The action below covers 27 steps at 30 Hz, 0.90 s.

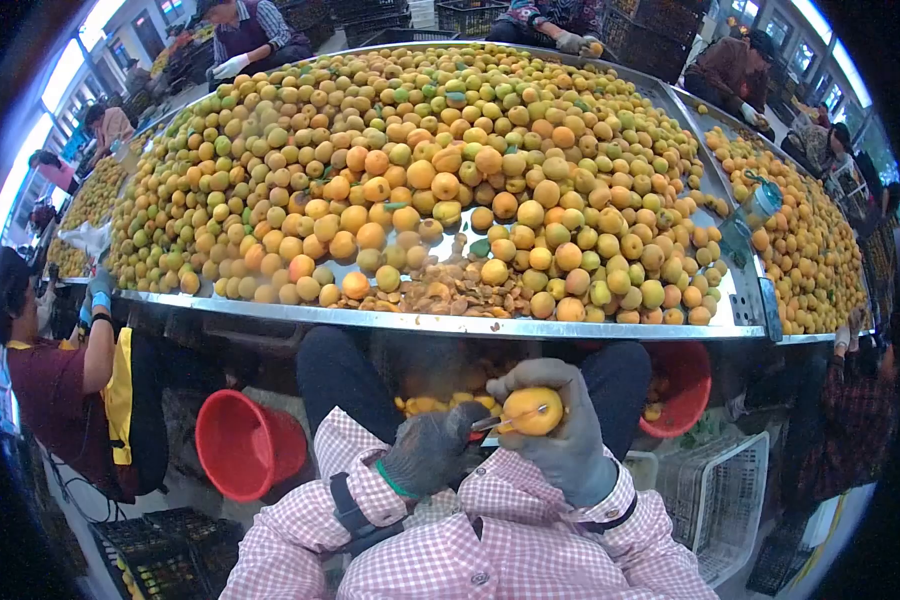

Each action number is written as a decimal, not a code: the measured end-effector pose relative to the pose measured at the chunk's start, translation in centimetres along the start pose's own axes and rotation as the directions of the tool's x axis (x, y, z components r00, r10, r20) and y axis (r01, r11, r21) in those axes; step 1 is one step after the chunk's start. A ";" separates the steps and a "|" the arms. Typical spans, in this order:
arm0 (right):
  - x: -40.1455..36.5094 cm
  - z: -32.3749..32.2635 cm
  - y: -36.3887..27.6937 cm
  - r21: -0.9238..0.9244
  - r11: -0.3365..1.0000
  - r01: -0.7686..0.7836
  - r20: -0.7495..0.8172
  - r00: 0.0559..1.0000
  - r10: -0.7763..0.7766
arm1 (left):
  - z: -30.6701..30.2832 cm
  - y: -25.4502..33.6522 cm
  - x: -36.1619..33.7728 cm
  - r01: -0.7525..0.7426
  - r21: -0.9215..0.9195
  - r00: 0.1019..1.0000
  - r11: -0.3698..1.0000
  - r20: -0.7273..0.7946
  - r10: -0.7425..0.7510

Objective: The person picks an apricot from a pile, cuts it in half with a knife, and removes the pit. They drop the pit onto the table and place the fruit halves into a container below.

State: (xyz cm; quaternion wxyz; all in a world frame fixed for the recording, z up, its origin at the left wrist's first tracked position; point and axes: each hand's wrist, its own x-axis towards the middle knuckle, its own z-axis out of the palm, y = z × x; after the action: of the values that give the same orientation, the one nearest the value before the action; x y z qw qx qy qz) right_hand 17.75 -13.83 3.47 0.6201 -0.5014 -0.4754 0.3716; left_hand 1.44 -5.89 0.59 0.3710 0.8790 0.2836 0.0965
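My left hand, in a dark grey glove, is closed around the handle of a small knife. The metal blade lies against a yellow-orange apricot, and part of the tool is hidden by my fingers. My right hand, in a lighter grey glove, grips that apricot from the side and above. Both hands are over my lap. Beneath them, cut yellow apricot pieces show in a container whose rim is mostly hidden.
A metal table heaped with apricots stands ahead, with brown scraps near its edge. Red buckets flank my legs. A pale crate is at right. Co-workers sit around, one close at left.
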 end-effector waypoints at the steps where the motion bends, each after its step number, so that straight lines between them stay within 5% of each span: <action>1: 0.3 0.1 0.0 0.121 0.992 -0.035 -0.031 0.999 0.039 | 0.0 0.0 0.2 -0.004 0.070 0.999 0.998 -0.039 0.007; 5: 1.3 -1.1 -0.7 -0.197 0.976 -0.089 0.073 0.992 0.105 | -0.7 0.3 1.1 0.052 0.113 0.994 0.992 -0.101 -0.041; 6: 1.3 -1.0 -0.5 0.099 0.991 -0.088 0.083 0.993 0.080 | -0.3 0.5 0.8 0.015 0.053 0.991 0.998 -0.130 -0.008; 8: 1.3 0.0 -0.9 0.642 0.757 -0.119 0.035 0.991 0.127 | 0.1 0.6 0.6 -0.023 -0.006 0.986 1.000 -0.163 0.021; 11: 0.8 -0.1 0.7 0.675 0.718 -0.171 0.013 0.975 0.221 | -1.0 0.8 1.3 0.020 0.024 0.987 0.999 -0.160 -0.016; 12: 0.8 -1.1 1.0 0.470 0.873 -0.127 0.032 0.991 0.126 | -2.0 1.0 1.5 0.065 0.093 0.994 0.994 -0.095 -0.056; 14: 1.3 -1.8 -0.3 0.323 0.938 -0.127 0.028 0.992 0.125 | -2.5 1.2 1.6 0.102 0.162 0.995 0.982 -0.036 -0.097; 16: 1.2 -1.6 -0.6 0.169 0.977 -0.128 0.020 0.992 0.126 | -1.9 1.2 1.3 0.094 0.039 0.995 0.995 -0.049 -0.092; 18: 1.1 -0.2 0.4 0.690 0.713 -0.129 -0.024 0.979 0.200 | -1.8 2.6 1.8 0.184 0.016 0.983 0.983 -0.020 -0.184; 21: 1.1 0.7 1.4 0.735 0.672 -0.095 -0.125 0.954 0.272 | -2.4 2.9 2.2 0.245 0.010 0.970 0.969 -0.006 -0.245; 23: 1.4 -0.7 0.6 0.732 0.654 -0.189 -0.012 0.957 0.290 | -2.6 2.3 2.0 0.216 0.025 0.976 0.976 -0.019 -0.215; 25: 1.5 -2.0 0.9 0.178 0.955 -0.235 -0.011 0.970 0.241 | -2.5 1.4 2.0 0.144 0.038 0.990 0.989 0.002 -0.144; 27: 1.5 -1.7 0.8 0.158 0.966 -0.205 -0.018 0.977 0.211 | -1.7 1.3 1.8 0.154 0.006 0.988 0.988 -0.034 -0.153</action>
State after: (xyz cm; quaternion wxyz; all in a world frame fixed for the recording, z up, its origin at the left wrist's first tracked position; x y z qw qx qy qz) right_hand 19.81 -12.74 2.90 0.6230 -0.5051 -0.3789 0.4618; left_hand 2.89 -4.60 2.62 0.3689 0.8543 0.3571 0.0813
